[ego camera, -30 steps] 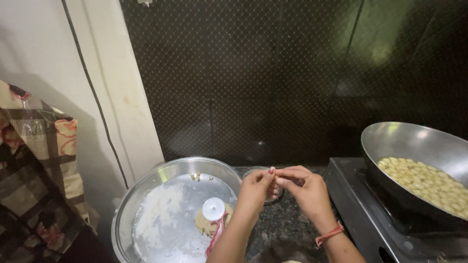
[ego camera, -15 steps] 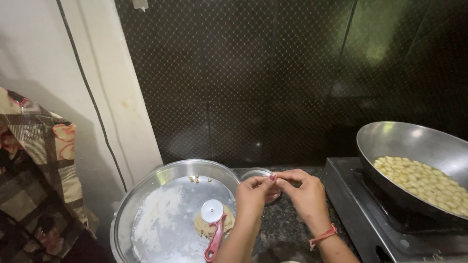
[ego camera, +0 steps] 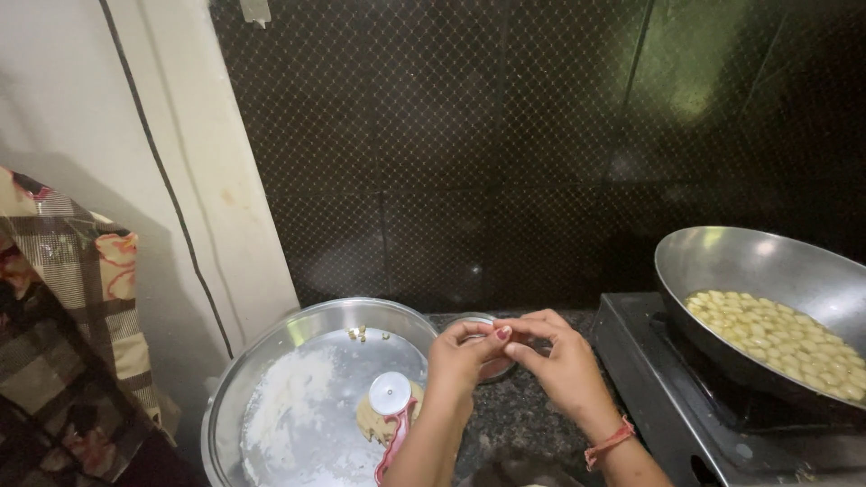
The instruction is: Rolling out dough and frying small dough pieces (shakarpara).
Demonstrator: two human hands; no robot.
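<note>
Both hands meet fingertip to fingertip over the dark counter between the floured steel tray (ego camera: 271, 361) and the stove (ego camera: 667, 397): left hand (ego camera: 460, 356) and right hand (ego camera: 564, 361) are curled nearly shut, pinching something too small to identify, probably a dough bit. Step looks like shaping by hand. Next move calls for a light pinch; wok (ego camera: 767, 271) of pale pieces sits near the right.
</note>
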